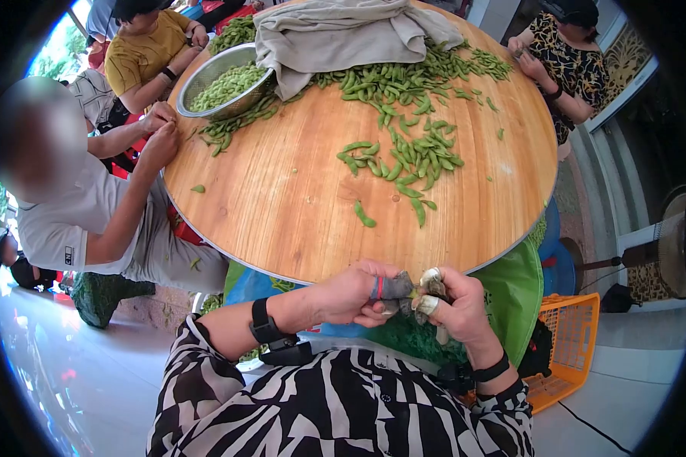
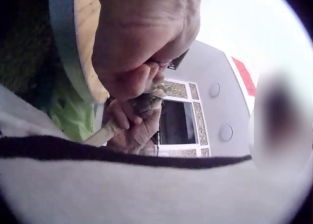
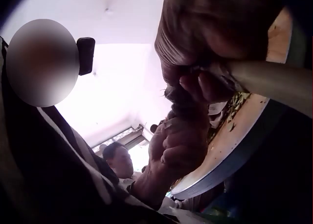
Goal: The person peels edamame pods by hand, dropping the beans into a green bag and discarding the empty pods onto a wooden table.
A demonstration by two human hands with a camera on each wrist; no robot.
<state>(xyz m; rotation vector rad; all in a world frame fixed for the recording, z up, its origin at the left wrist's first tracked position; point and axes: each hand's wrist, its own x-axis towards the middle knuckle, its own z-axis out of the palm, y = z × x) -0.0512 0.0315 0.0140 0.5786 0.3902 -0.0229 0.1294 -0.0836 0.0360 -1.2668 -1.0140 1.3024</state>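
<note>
My left hand [image 1: 354, 293] and right hand [image 1: 459, 305] meet just off the table's near edge, fingertips together. Grey wraps cover some left fingers; white and dark covers sit on the right fingertips. Between them shows a small green bit of an edamame pod [image 1: 415, 292], pinched by the left fingers and mostly hidden. From under the curled right fingers sticks out a pale, long stick-like thing [image 3: 269, 82]; its kind I cannot tell. In the left wrist view that pale stick [image 2: 100, 136] points down and left from the right hand.
Loose edamame pods [image 1: 427, 152] lie on the round wooden table [image 1: 282, 206], with a larger heap under a grey cloth [image 1: 335, 46]. A metal colander [image 1: 198, 80] holds shelled beans. Other people sit around the table. An orange crate [image 1: 575, 343] stands at right.
</note>
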